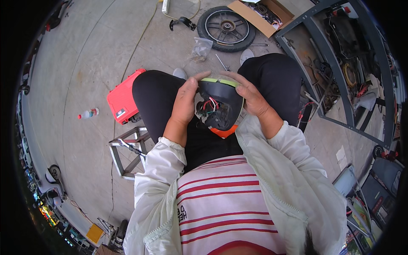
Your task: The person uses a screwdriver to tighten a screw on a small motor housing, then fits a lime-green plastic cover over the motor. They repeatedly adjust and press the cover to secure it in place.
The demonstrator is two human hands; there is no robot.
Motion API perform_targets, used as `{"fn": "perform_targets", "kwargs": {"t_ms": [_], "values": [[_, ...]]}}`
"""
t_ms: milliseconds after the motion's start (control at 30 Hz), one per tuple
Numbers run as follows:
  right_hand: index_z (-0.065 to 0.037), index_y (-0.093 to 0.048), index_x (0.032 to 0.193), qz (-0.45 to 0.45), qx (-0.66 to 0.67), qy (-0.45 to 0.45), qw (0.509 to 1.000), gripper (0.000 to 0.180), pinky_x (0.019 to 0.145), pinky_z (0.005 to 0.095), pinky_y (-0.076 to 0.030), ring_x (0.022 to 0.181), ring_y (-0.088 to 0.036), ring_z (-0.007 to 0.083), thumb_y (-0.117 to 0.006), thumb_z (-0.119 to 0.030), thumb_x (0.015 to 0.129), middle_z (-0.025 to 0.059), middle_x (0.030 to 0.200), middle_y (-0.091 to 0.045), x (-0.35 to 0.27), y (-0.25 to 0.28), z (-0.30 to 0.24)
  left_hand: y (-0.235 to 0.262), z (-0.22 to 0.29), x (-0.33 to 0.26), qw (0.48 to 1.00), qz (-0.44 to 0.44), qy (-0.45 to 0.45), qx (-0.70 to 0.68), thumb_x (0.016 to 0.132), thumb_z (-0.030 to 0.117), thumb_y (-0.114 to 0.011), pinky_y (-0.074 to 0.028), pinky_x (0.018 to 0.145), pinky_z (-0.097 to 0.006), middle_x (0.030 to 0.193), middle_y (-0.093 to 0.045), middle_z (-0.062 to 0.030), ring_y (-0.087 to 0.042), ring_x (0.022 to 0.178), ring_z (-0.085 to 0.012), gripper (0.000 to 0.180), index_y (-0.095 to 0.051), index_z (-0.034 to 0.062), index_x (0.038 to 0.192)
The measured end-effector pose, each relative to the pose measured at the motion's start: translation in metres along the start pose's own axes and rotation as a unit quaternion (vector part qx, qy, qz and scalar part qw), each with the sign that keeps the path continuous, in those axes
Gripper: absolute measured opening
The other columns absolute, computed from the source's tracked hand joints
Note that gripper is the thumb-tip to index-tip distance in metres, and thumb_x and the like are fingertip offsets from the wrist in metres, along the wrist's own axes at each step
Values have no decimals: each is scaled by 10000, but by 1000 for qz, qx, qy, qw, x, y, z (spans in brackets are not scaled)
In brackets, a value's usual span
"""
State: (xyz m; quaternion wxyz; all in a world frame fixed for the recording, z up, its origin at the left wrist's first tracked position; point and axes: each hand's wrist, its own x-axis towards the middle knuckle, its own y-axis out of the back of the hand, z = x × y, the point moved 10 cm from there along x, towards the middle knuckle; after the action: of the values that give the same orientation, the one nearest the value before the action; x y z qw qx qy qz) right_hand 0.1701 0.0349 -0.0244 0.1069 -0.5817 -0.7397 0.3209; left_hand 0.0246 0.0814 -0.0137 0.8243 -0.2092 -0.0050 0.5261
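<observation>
Between my two hands, above my lap, is a black plastic housing (218,95) that looks like a scooter lamp or dash shell. It has a yellow-green edge along its far side and an orange part (224,131) at its near end. Red, white and dark wires (210,104) show in its open hollow. My left hand (187,97) grips its left side, with the fingers over the far edge. On the right side my right hand (251,97) closes round it in the same way. The fingers' undersides are hidden behind the housing.
A red toolbox (124,97) and a metal frame stool (129,155) stand at my left, near a plastic bottle (89,113). Ahead lie a wheel (226,28), a plastic bag (201,49) and a cardboard box (259,19). A grey metal rack (333,55) with tools and parts is at my right.
</observation>
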Motion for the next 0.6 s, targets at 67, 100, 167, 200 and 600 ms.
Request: {"fn": "perform_targets", "kwargs": {"t_ms": [67,100,167,200,600], "values": [[18,-387,1521,-16,-18,-14,1000,875,1101,350,-432,1294,-557,237,-699,-502,890,171,1406,-563,0,-4,3,-4,-13,-4,995,2,57,-82,1058,442,-489,-461,1027,-328,1271,-635,-131,-587,1180,-197,600,-541,-35,1418],[20,-386,1520,-25,-27,-21,999,889,1099,351,-434,1293,-557,237,-705,-512,883,171,1409,-559,0,-6,4,-7,-19,-6,989,1,86,-122,1048,450,-509,-461,1042,-339,1309,-625,-150,-586,1211,-214,616,-534,-39,1422],[20,-392,1517,-39,-26,-28,999,892,1101,355,-431,1297,-553,237,-706,-521,881,170,1414,-554,-1,-10,6,-13,-19,-9,987,-14,107,-122,984,483,-612,-456,1069,-358,1384,-572,-183,-571,1257,-247,732,-455,-33,1480],[18,-399,1515,-43,-16,-29,999,881,1104,357,-427,1303,-548,237,-700,-521,886,169,1415,-553,-3,-13,5,-16,-19,-10,983,-23,121,-139,969,488,-634,-458,1069,-361,1394,-564,-187,-569,1262,-251,765,-433,-31,1494],[-52,-585,1413,-55,-276,101,954,568,1194,413,-283,1410,-427,297,-588,-450,1008,154,1442,-519,-23,-16,-10,-18,-46,-36,977,-51,151,-142,832,353,-834,-447,1064,-359,1299,-602,-134,-573,1224,-234,774,-486,-12,1420]]}}
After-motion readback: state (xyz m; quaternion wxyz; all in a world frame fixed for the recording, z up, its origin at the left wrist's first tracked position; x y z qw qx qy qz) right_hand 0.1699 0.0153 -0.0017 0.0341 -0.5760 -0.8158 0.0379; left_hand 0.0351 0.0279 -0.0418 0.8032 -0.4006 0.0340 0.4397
